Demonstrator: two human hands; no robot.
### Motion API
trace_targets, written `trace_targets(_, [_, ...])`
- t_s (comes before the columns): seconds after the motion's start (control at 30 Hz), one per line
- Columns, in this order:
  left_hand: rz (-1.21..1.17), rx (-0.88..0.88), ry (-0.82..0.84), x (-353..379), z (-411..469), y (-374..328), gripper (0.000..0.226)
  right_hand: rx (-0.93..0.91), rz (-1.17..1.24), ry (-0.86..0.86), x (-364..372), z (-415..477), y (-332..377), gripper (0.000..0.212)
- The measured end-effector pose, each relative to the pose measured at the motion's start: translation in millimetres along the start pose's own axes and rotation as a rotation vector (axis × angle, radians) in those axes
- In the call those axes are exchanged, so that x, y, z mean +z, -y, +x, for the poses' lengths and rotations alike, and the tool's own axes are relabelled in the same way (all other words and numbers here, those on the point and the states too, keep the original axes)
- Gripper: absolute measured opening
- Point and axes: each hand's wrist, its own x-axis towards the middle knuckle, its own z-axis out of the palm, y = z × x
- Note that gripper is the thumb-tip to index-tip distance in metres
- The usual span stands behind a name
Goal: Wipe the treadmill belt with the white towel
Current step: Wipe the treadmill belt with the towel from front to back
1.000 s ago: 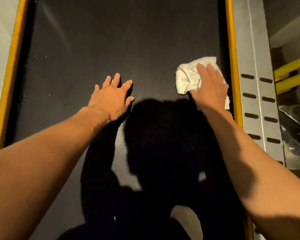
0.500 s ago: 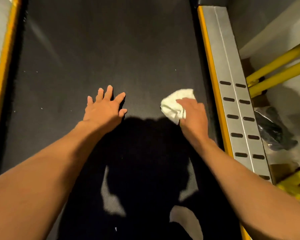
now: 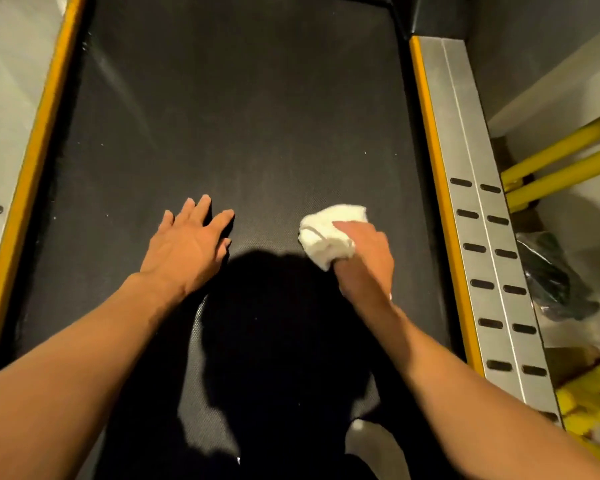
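Observation:
The dark treadmill belt (image 3: 243, 116) fills the middle of the head view. On it, right of centre, lies the bunched white towel (image 3: 326, 232). My right hand (image 3: 364, 256) grips the towel, fingers curled into its near side, and holds it against the belt. My left hand (image 3: 187, 242) rests flat on the belt to the left of the towel, fingers spread and straight. A dark shadow covers the belt just below both hands.
Yellow-edged silver side rails run along the left side rail (image 3: 18, 174) and the right side rail (image 3: 478, 237), the right one with dark slots. Yellow bars (image 3: 561, 164) and a dark plastic-wrapped bundle (image 3: 555, 275) lie beyond the right rail. A black housing (image 3: 430, 15) sits at the top.
My right hand went from pressing flat on the spread towel near the right rail to gripping it bunched, drawn back towards me and leftward. The view tilted up the belt; my left hand stayed planted.

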Motion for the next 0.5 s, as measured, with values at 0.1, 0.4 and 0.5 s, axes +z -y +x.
trace_targets(0.1, [0.037, -0.014, 0.005, 11, 8, -5, 0.05, -0.04, 0.352, 0.086, 4, -21, 12, 0.038])
trace_targets(0.4, [0.019, -0.064, -0.073, 20, 8, -15, 0.045, 0.207, -0.072, -0.224, -3, 136, -23, 0.024])
trace_targets(0.5, [0.014, -0.055, -0.092, 12, 5, -10, 0.036, -0.098, -0.126, -0.044, 35, 102, 16, 0.025])
